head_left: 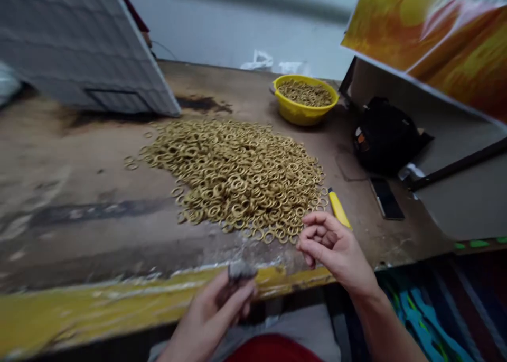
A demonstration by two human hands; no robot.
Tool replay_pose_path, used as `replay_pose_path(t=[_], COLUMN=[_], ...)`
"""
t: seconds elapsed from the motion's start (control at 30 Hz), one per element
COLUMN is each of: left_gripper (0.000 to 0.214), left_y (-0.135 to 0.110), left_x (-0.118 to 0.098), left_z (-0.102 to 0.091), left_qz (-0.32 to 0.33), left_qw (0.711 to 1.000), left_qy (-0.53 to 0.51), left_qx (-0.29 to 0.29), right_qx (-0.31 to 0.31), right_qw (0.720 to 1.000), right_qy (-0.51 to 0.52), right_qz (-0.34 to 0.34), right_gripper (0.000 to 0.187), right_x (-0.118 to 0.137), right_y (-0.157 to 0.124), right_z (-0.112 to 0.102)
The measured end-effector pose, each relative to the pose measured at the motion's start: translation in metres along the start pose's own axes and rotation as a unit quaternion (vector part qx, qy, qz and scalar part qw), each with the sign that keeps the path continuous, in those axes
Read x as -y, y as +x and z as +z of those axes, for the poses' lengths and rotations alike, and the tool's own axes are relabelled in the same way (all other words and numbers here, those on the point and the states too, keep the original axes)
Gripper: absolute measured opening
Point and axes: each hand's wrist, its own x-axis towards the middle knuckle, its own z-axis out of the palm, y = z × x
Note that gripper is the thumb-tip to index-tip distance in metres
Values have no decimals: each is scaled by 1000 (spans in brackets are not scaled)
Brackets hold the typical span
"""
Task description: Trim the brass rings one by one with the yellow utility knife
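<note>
A big heap of small gold-coloured rings (237, 177) lies on the worn brown table (79, 203). My left hand (222, 309) is below the table's yellow front edge, its fingers pinched on a small grey lump (240, 270). My right hand (332, 251) hovers at the heap's near right corner, palm up, fingers curled inward; nothing I can name shows in it. A yellow-handled tool (338, 209) lies on the table just beyond my right hand.
A yellow bowl (304, 113) of the same rings stands at the back right. A black bag (386, 137) and a dark phone (387, 198) lie to the right. A grey slanted panel (87, 50) rises at the back left, an orange board (431, 39) overhangs the right.
</note>
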Motion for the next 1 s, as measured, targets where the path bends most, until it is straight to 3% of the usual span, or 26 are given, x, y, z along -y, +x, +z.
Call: replay_pose_path(t=[0.13,0.23,0.4,0.53,0.67,0.8,1.0], left_gripper=[30,21,14,19,31,34,27], left_y=[14,9,-15,-19,-20,-24,-25], left_x=[-21,-21,-12,-8,-5,2,15], left_z=[14,20,19,18,19,23,27], left_qz=[77,124,133,131,98,102,136], left_qw=[990,980,981,976,964,961,964], left_qy=[-117,-157,-135,-175,-244,-249,-214], left_qx=[-9,15,27,-6,-49,-63,-76], right_qx=[33,47,58,50,6,-17,-32], right_qw=[999,998,997,998,989,938,920], right_qy=[-2,-9,-30,-19,-135,-299,-327], right_qz=[33,50,42,25,-60,-174,-211], right_gripper=[30,28,24,28,29,26,21], right_x=[-22,-31,-37,-42,-53,-61,-61], right_y=[-32,-49,-64,-76,-90,-97,-100], right_z=[29,39,47,51,52,56,65])
